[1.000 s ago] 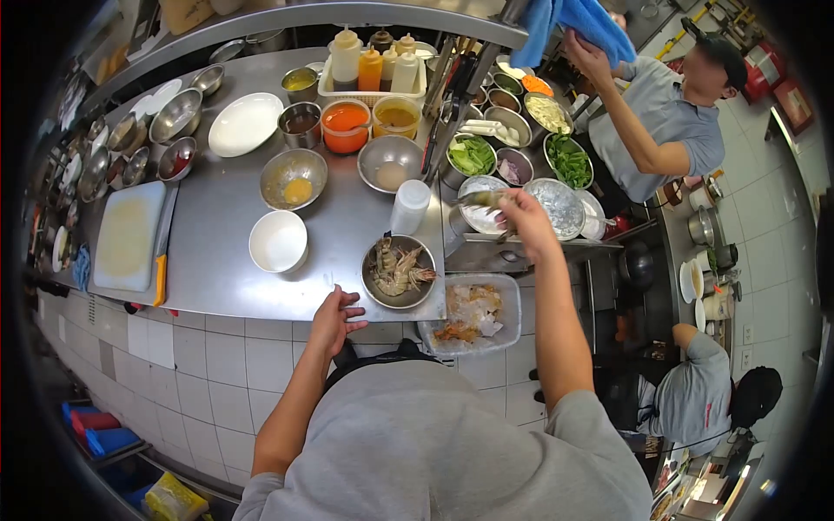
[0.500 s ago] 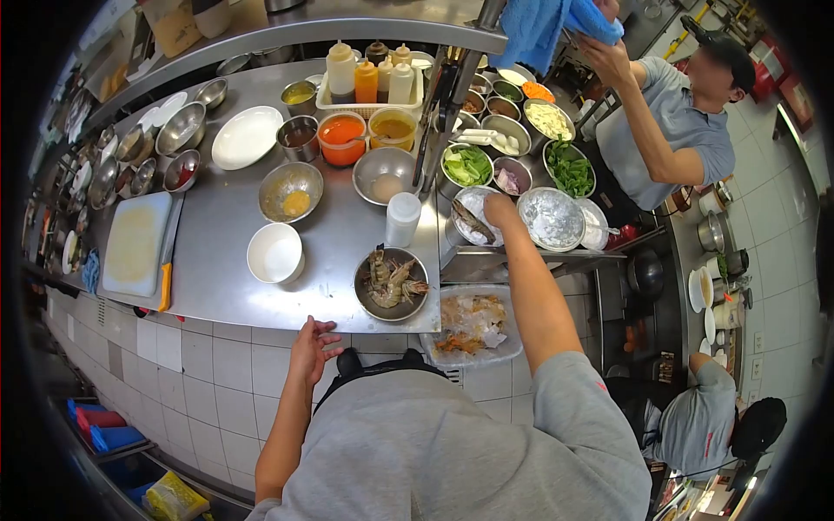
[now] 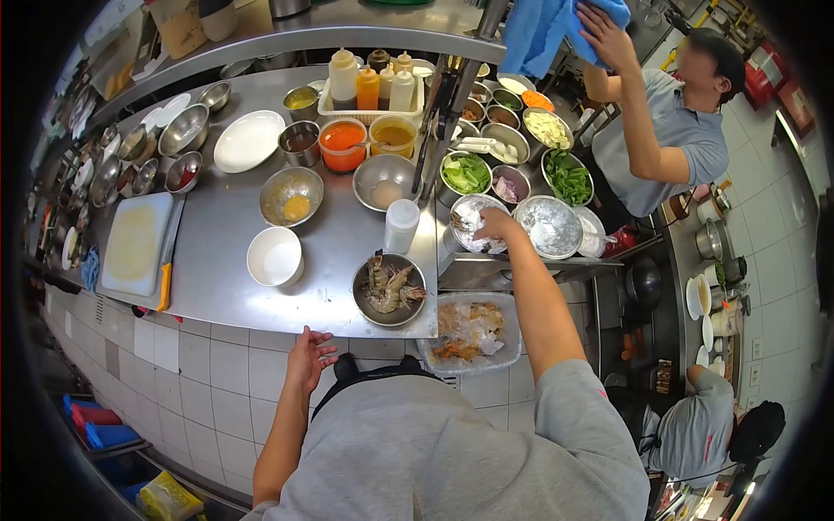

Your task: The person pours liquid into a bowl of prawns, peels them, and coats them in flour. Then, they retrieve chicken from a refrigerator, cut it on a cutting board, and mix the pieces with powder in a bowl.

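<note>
My right hand (image 3: 498, 227) is down in a round metal container of white powder (image 3: 470, 204), right of the table. Its fingers are curled together, and what they hold, if anything, is hidden. A powder-covered shrimp (image 3: 458, 220) shows in part by the container's left side. My left hand (image 3: 311, 358) is at the table's front edge, fingers apart and holding nothing. Several raw shrimp (image 3: 391, 285) lie in a metal bowl (image 3: 359, 304) at the table's front right corner. A white bowl (image 3: 275, 257) and a metal bowl with yellow egg mix (image 3: 295, 208) stand farther left.
A squeeze bottle (image 3: 401, 226) stands behind the shrimp bowl. A second powder bowl (image 3: 549, 227) is right of my right hand. Below is a scrap bin (image 3: 473, 330). A cutting board (image 3: 137, 245) and orange-handled knife (image 3: 165, 286) lie left. A co-worker (image 3: 660, 130) holds a blue cloth (image 3: 543, 39).
My right hand has shifted slightly down and left within the powder container. The shrimp there, plainly visible before, is now mostly covered in powder. The co-worker's hands have moved with the blue cloth.
</note>
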A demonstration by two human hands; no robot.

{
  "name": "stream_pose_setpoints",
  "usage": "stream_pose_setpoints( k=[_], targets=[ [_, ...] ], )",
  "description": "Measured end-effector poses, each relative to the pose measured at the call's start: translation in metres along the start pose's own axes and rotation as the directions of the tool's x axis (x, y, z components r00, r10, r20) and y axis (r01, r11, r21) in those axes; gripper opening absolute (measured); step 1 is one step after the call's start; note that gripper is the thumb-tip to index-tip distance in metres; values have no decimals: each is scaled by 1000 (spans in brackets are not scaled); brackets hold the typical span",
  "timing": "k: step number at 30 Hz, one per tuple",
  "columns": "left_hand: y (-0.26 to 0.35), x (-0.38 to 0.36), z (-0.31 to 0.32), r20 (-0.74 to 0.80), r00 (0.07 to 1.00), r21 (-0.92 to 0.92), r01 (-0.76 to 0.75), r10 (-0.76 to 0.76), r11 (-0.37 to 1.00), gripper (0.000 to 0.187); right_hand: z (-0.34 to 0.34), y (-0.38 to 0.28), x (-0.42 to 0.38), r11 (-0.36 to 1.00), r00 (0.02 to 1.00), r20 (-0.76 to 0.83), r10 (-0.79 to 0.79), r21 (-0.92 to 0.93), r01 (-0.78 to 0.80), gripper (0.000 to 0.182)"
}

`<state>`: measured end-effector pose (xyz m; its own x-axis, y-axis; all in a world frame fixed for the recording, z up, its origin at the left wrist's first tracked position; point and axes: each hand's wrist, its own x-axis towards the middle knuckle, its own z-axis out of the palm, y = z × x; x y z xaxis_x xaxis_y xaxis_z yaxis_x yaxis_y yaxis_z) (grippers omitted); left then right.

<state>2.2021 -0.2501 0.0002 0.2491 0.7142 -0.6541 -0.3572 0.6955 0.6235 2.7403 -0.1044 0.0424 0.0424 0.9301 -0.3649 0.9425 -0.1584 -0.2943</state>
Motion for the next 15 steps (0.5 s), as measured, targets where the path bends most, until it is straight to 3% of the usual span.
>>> stream_pose_setpoints(
  k=[2,6,10,12,15],
  targets=[
    [2,0,4,-3,1000,8,6,-6,1000,37,3,2,0,987,997,-83,-7,-159,-6,68],
    [3,-2,6,-1,993,230,-116,119,966,34,22,-11,-9,969,939,-341,47,-215,-126,52],
    [10,-2,24,26,989,281,-146,145,948,29,7,-33,-25,972,932,-310,190,-73,-222,45],
    [13,3,37,88,984,308,-178,158,935,26,7,-29,-21,972,959,-203,199,-85,-220,43],
    [19,11,58,210,962,283,-231,175,931,23,40,5,7,975,951,-248,184,-77,-208,53]
  ],
)
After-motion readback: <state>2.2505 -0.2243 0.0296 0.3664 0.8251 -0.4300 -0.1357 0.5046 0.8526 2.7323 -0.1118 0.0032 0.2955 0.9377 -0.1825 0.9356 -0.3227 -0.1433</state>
